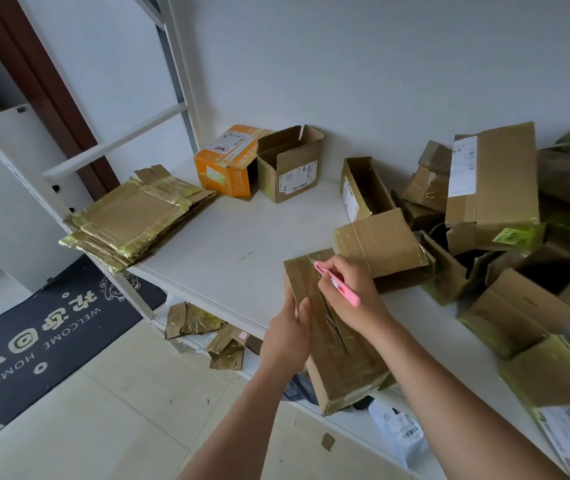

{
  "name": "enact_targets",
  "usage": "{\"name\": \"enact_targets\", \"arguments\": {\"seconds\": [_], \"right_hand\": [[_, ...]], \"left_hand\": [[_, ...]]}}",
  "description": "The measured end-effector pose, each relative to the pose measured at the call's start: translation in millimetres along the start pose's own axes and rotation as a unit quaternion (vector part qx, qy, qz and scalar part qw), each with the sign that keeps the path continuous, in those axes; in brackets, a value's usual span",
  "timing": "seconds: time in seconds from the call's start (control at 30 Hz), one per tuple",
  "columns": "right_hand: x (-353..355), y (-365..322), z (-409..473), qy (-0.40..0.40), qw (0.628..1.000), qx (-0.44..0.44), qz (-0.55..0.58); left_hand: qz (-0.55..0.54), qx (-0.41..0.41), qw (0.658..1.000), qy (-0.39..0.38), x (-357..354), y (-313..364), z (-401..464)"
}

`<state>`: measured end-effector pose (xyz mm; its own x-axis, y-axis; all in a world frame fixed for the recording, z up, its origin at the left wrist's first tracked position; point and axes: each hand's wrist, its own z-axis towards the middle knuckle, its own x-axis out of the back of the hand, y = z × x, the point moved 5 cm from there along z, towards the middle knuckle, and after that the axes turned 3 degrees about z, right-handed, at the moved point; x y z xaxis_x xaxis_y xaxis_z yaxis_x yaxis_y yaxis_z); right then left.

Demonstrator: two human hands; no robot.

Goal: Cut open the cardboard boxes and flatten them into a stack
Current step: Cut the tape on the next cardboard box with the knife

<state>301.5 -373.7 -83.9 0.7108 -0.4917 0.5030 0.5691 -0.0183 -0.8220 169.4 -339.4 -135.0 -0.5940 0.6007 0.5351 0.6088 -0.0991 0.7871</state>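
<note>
- A dark doormat (pixel 34 344) printed "WELCOME HOME" lies on the pale tiled floor (pixel 131 410).
- A white table (pixel 242 233) stands against a white wall (pixel 380 64).
- A white metal ladder frame (pixel 121 136) leans at the left.
- A brown door frame (pixel 44 81) stands behind it.

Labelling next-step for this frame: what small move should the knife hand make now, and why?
Probably draw the pink utility knife toward the body along the taped top seam of the brown cardboard box. The right hand holds its tip at the seam's far end, the left hand grips the box's side, and the tape appears only partly slit.
</note>
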Motion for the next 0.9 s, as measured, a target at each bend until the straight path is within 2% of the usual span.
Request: {"name": "enact_targets", "arguments": {"seconds": [0.1, 0.2, 0.37, 0.53, 0.67, 0.77, 0.83, 0.9], "right_hand": [[2.4, -3.5, -15.0, -0.056, 0.997, -0.046, -0.025], [12.0, -12.7, -38.0, -0.069, 0.994, -0.083, -0.024], [34.2, -29.5, -112.7, -0.128, 0.986, -0.102, -0.023], [52.3, -38.5, -156.6, -0.126, 0.987, -0.095, -0.042], [66.1, -46.0, -163.4, -0.100, 0.990, -0.098, -0.003], [94.8, -38.2, -188.5, -0.041, 0.991, -0.122, 0.034], [112.0, -26.3, -211.5, 0.023, 0.983, -0.150, 0.098], [123.2, -15.2, -226.4, 0.118, 0.972, -0.171, 0.109]], "left_hand": [[-0.024, 0.007, 1.000, 0.000, -0.4, 1.7, -0.7], [-0.045, 0.010, 0.999, -0.001, 1.1, 4.9, -4.7], [-0.031, 0.010, 0.999, 0.026, 2.2, 11.9, -5.9], [-0.036, 0.013, 0.999, 0.022, -4.0, 12.4, -11.1], [-0.022, 0.035, 0.999, 0.033, -2.7, 16.7, -11.6], [-0.026, 0.052, 0.997, 0.044, 0.5, 20.0, -10.9], [-0.093, 0.082, 0.992, 0.017, -3.6, 20.1, -10.9], [-0.182, 0.144, 0.972, -0.029, -4.7, 21.0, -8.7]]}}
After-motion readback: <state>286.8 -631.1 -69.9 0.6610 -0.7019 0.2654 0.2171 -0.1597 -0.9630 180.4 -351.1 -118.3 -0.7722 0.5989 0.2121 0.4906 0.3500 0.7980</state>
